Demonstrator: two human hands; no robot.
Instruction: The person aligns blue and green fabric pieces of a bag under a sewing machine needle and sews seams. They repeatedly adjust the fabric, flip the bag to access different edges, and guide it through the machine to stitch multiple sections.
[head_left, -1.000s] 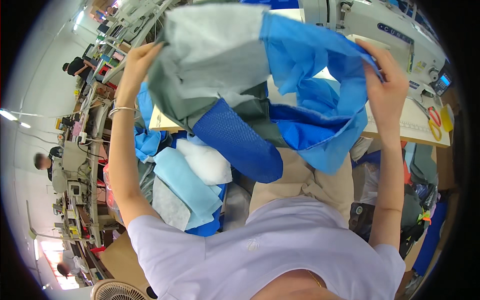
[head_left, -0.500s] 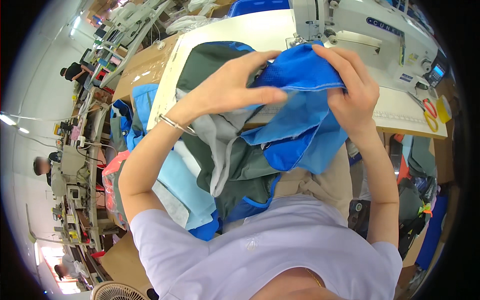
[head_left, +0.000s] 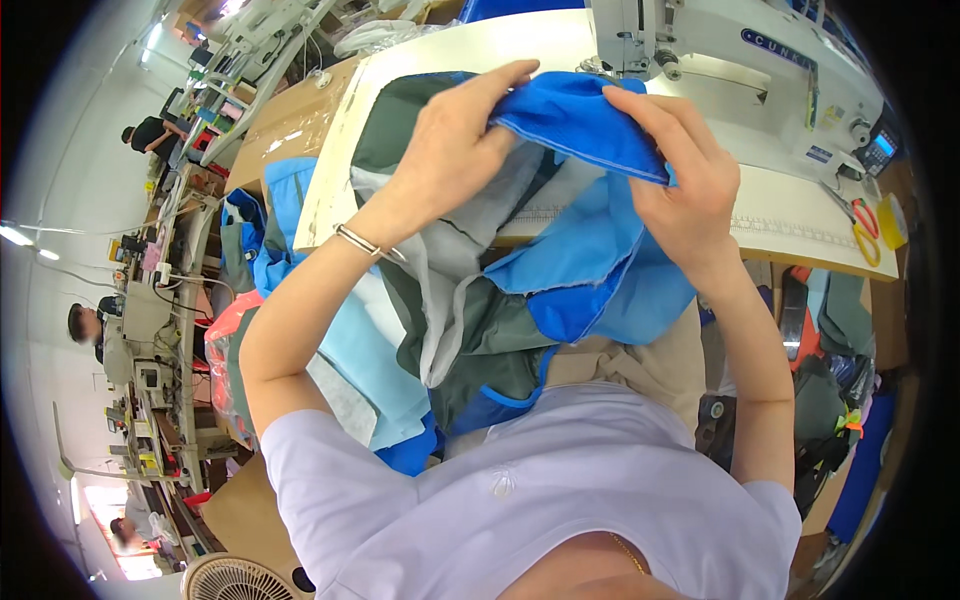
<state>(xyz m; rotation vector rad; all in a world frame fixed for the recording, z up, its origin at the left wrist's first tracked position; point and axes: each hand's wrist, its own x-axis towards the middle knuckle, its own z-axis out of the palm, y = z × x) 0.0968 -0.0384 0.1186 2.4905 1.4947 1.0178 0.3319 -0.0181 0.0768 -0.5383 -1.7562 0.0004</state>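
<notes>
A jacket-like garment of bright blue, light blue and dark green-grey fabric (head_left: 390,125) with pale grey lining lies over the table edge and my lap. My left hand (head_left: 450,145) pinches the left end of its bright blue panel (head_left: 580,115). At the panel's right end, my right hand (head_left: 690,185) grips the cloth between thumb and fingers. Between the hands the panel is raised, its stitched lower edge facing me. Just beyond it stands a white sewing machine (head_left: 740,75), whose needle area is partly hidden by the cloth.
Scissors with red and yellow handles (head_left: 862,228) and a yellow tape roll (head_left: 890,220) lie at the table's right end. Light blue cut pieces (head_left: 370,375) are at my left, beside a cardboard box (head_left: 285,115). Several people sit at machines farther left.
My left hand has moved up and closed on the blue panel's left end. The panel is now stretched between both hands; my right hand has shifted slightly left.
</notes>
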